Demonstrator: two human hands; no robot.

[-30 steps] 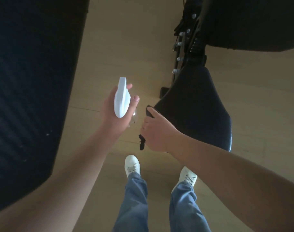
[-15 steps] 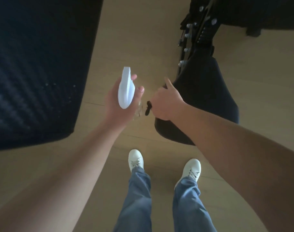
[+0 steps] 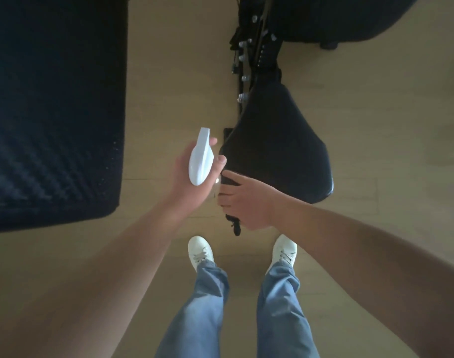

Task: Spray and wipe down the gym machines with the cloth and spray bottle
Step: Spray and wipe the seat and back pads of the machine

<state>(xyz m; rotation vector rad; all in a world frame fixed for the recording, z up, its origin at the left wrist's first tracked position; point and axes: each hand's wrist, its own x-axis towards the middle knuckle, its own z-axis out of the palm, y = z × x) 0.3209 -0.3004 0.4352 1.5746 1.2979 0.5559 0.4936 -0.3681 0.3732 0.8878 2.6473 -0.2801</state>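
My left hand [image 3: 192, 180] grips a spray bottle, whose white trigger head [image 3: 200, 158] points away from me beside the seat's left edge. My right hand [image 3: 246, 202] holds a dark cloth [image 3: 235, 226] against the near left corner of a black padded machine seat [image 3: 280, 140]. Only the cloth's tail shows, hanging below my palm. My fingers spread over the seat's edge, close to my left hand. The bottle's clear body is mostly hidden by my left palm.
A large dark textured mat [image 3: 50, 107] covers the floor on the left. Black frame parts with silver bolts [image 3: 249, 60] run beyond the seat, with another dark pad [image 3: 331, 19] at the top. My white shoes [image 3: 201, 251] stand on the wooden floor just below the seat.
My right hand has slid with the cloth from the seat's left side down to its near left corner. The left hand and bottle stay beside it, and the view has shifted.
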